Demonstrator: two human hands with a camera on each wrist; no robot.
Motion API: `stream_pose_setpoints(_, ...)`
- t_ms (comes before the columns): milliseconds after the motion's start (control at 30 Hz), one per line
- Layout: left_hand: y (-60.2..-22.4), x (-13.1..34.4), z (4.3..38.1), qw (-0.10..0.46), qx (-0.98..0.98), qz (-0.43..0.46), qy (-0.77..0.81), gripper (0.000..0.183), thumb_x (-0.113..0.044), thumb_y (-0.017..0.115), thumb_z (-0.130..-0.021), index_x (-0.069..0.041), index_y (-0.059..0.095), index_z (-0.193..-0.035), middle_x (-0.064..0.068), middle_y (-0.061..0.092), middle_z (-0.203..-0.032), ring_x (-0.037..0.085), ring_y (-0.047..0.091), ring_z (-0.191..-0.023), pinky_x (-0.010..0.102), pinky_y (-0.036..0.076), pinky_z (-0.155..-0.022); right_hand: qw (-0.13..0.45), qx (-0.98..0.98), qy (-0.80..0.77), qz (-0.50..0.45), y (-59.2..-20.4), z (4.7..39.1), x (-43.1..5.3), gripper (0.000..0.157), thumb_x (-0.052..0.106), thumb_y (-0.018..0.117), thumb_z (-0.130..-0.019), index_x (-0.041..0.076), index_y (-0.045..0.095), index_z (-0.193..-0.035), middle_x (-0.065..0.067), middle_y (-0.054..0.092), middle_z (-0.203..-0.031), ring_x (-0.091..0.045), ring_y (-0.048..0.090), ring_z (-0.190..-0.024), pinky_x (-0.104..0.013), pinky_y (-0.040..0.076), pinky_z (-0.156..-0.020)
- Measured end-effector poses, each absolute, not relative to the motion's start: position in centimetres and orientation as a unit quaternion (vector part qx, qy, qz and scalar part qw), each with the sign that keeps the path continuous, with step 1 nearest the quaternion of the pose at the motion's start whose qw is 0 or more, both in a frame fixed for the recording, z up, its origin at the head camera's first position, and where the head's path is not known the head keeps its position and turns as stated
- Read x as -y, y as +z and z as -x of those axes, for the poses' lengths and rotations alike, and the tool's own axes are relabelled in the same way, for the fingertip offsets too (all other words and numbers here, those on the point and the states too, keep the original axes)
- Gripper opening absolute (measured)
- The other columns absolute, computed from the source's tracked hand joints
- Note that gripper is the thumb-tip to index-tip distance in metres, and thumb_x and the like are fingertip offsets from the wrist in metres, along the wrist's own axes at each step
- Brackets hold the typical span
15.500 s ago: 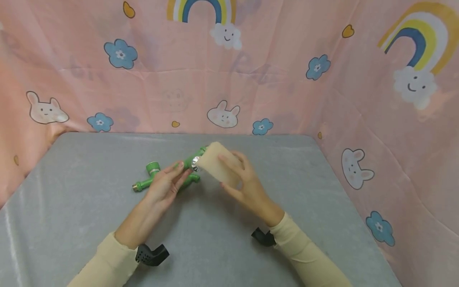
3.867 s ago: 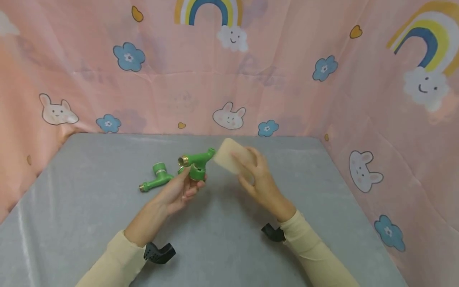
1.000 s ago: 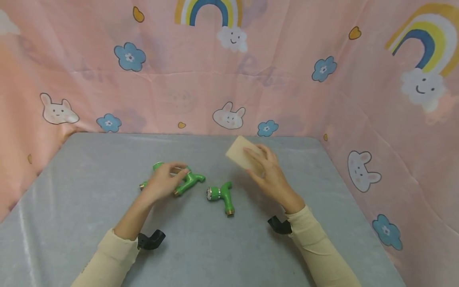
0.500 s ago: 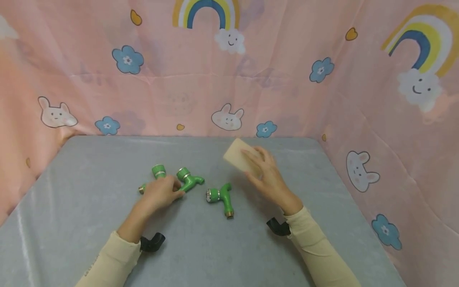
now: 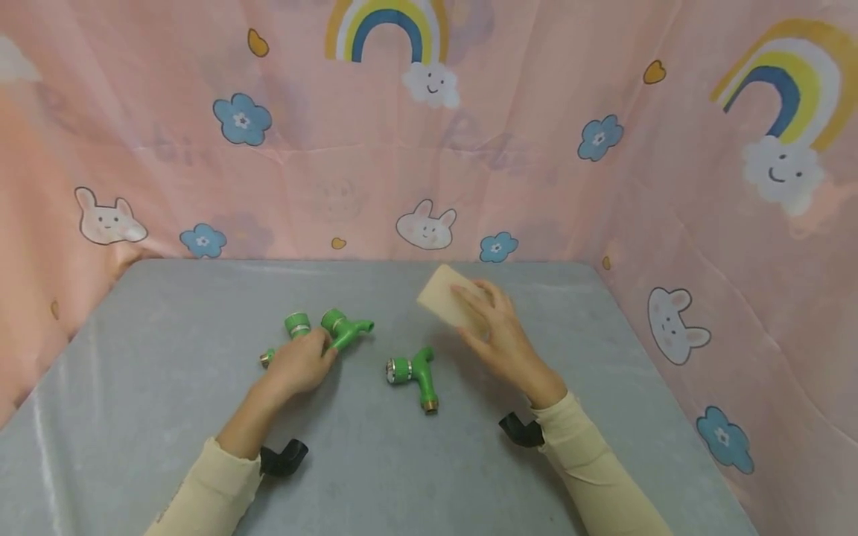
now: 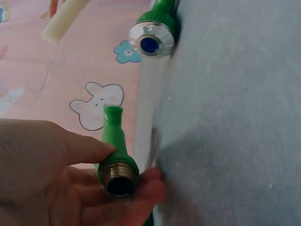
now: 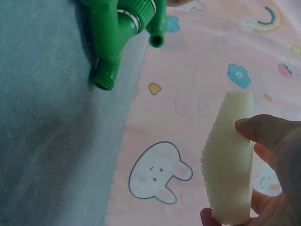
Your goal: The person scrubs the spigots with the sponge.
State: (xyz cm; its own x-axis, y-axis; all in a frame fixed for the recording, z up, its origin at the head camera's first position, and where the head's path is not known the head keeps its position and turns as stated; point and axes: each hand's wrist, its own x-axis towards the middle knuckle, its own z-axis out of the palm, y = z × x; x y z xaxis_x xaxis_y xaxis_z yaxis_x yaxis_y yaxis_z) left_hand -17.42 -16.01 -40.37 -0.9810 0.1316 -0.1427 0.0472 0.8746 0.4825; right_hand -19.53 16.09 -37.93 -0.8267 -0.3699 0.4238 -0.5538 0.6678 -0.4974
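Note:
My left hand [image 5: 302,362] grips a green tap [image 5: 345,332] with a brass threaded end, thumb on one side and fingers below. In the left wrist view that same tap [image 6: 114,134] points its brass end at the camera. Partly behind the hand lies another green tap [image 5: 297,323], its middle hidden. A third green tap [image 5: 421,372], with a clear ridged knob face, rests on the table between my hands. My right hand [image 5: 503,339] holds a cream sponge [image 5: 444,296] above the table, thumb and fingers on opposite sides; the sponge [image 7: 229,160] stands edge-on in the right wrist view.
Grey cloth covers the table [image 5: 375,469]. A pink curtain [image 5: 523,171] printed with rabbits, flowers and rainbows hangs behind and to the right. Black wrist mounts [image 5: 284,458] sit under both sleeves.
Earlier my left hand held a tap beside the sponge; that tap now lies between the hands. My left hand has taken hold of another tap and shifted it slightly left. The sponge stays in my right hand.

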Motion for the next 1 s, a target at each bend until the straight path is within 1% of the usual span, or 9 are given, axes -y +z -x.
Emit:
stream_pose_setpoints(133, -39.9, 15.9, 17.8, 0.072, -0.948, -0.049, 0.307, 0.028, -0.017, 0.059, -0.101, 0.005, 0.063, -0.119, 0.014, 0.069, -0.092, 0.020, 0.060, -0.073, 0.029, 0.047, -0.060, 0.151, 0.898, 0.315, -0.268, -37.9, 19.5, -15.6, 0.061, 0.007, 0.076, -0.089, 0.014, 0.054, -0.146, -0.026, 0.044, -0.148, -0.046, 0.044, -0.132, -0.063, 0.049, -0.099)
stream_pose_setpoints(233, -39.4, 15.6, 18.1, 0.051, -0.938, -0.059, 0.339, 0.031, -0.017, 0.061, -0.100, 0.004, 0.065, -0.122, 0.020, 0.072, -0.106, 0.026, 0.068, -0.086, 0.034, 0.055, -0.066, 0.155, 0.893, 0.314, -0.282, -37.9, 19.5, -15.2, 0.061, 0.006, 0.077, -0.088, 0.013, 0.055, -0.145, -0.027, 0.046, -0.145, -0.047, 0.047, -0.128, -0.063, 0.050, -0.096)
stream_pose_setpoints(300, -39.0, 15.3, 18.1, 0.038, -0.933, -0.063, 0.354, 0.030, -0.018, 0.063, -0.100, 0.002, 0.067, -0.122, 0.021, 0.072, -0.115, 0.030, 0.071, -0.096, 0.037, 0.059, -0.072, 0.158, 0.888, 0.315, -0.297, -37.9, 19.4, -14.8, 0.062, 0.006, 0.077, -0.087, 0.013, 0.055, -0.145, -0.027, 0.047, -0.142, -0.046, 0.050, -0.125, -0.060, 0.052, -0.093)
stream_pose_setpoints(367, -38.7, 15.0, 17.9, 0.032, -0.924, -0.069, 0.374, 0.029, -0.018, 0.065, -0.099, 0.002, 0.069, -0.120, 0.021, 0.072, -0.118, 0.033, 0.072, -0.100, 0.039, 0.061, -0.074, 0.156, 0.882, 0.316, -0.313, -38.0, 19.2, -14.5, 0.063, 0.008, 0.078, -0.087, 0.014, 0.055, -0.145, -0.026, 0.049, -0.140, -0.044, 0.052, -0.122, -0.056, 0.053, -0.091)
stream_pose_setpoints(467, -38.3, 14.5, 17.4, 0.027, -0.915, -0.074, 0.396, 0.028, -0.016, 0.068, -0.097, 0.001, 0.071, -0.118, 0.020, 0.074, -0.116, 0.031, 0.073, -0.098, 0.034, 0.060, -0.071, 0.160, 0.870, 0.317, -0.343, -38.2, 18.8, -13.8, 0.063, 0.009, 0.079, -0.086, 0.014, 0.056, -0.144, -0.024, 0.050, -0.137, -0.041, 0.053, -0.119, -0.051, 0.054, -0.088)
stream_pose_setpoints(533, -38.2, 14.1, 17.1, 0.021, -0.911, -0.081, 0.405, 0.026, -0.014, 0.070, -0.096, 0.001, 0.073, -0.116, 0.019, 0.075, -0.113, 0.030, 0.072, -0.095, 0.034, 0.060, -0.070, 0.163, 0.863, 0.315, -0.359, -38.4, 18.4, -13.3, 0.062, 0.011, 0.079, -0.086, 0.014, 0.056, -0.143, -0.024, 0.050, -0.139, -0.042, 0.053, -0.121, -0.053, 0.054, -0.090)
stream_pose_setpoints(667, -38.2, 13.2, 16.5, -0.005, -0.908, -0.108, 0.405, 0.021, -0.011, 0.073, -0.093, -0.001, 0.076, -0.111, 0.016, 0.076, -0.111, 0.030, 0.071, -0.098, 0.042, 0.060, -0.080, 0.164, 0.861, 0.301, -0.374, -38.5, 17.7, -12.5, 0.059, 0.013, 0.077, -0.088, 0.016, 0.056, -0.143, -0.023, 0.048, -0.143, -0.043, 0.048, -0.129, -0.060, 0.051, -0.098)
stream_pose_setpoints(767, -38.3, 12.6, 16.2, -0.016, -0.902, -0.125, 0.413, 0.022, -0.010, 0.073, -0.092, -0.002, 0.076, -0.112, 0.014, 0.077, -0.111, 0.031, 0.072, -0.100, 0.045, 0.060, -0.084, 0.154, 0.868, 0.289, -0.372, -38.6, 17.3, -12.3, 0.059, 0.011, 0.076, -0.089, 0.019, 0.056, -0.144, -0.020, 0.047, -0.144, -0.042, 0.046, -0.131, -0.059, 0.052, -0.099)
stream_pose_setpoints(1000, -38.6, 12.1, 15.7, -0.016, -0.891, -0.125, 0.436, 0.023, -0.010, 0.070, -0.094, -0.003, 0.075, -0.115, 0.013, 0.077, -0.109, 0.028, 0.072, -0.098, 0.039, 0.061, -0.078, 0.150, 0.887, 0.256, -0.353, -38.2, 16.9, -12.4, 0.063, 0.008, 0.077, -0.086, 0.024, 0.058, -0.143, -0.017, 0.050, -0.142, -0.038, 0.048, -0.130, -0.055, 0.053, -0.099)
